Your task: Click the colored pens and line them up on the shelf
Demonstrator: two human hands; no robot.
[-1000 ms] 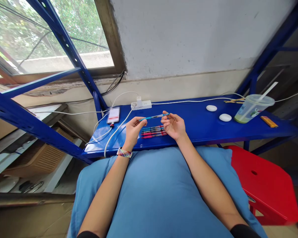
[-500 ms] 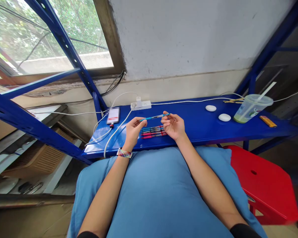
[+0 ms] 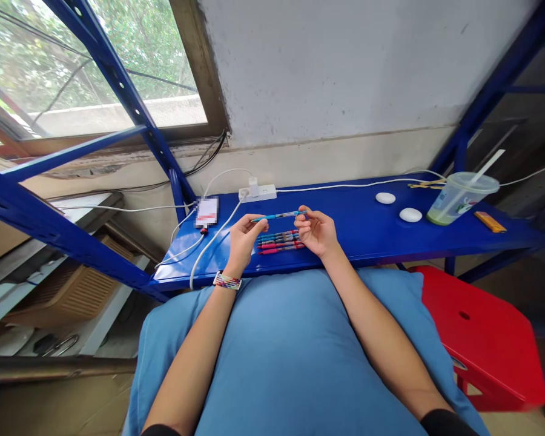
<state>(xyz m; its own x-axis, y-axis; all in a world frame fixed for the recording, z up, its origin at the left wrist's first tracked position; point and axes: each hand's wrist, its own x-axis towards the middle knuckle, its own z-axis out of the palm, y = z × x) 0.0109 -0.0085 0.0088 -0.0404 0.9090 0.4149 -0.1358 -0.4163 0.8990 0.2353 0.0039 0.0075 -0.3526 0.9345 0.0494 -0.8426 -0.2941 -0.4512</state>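
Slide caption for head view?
Left hand and right hand hold a blue pen over a blue table where more pens lie.

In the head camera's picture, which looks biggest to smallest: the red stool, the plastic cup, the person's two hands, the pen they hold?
By visible area, largest to smallest:
1. Red stool, partly hidden
2. Plastic cup
3. Left hand and right hand: too alike to rank
4. Held pen
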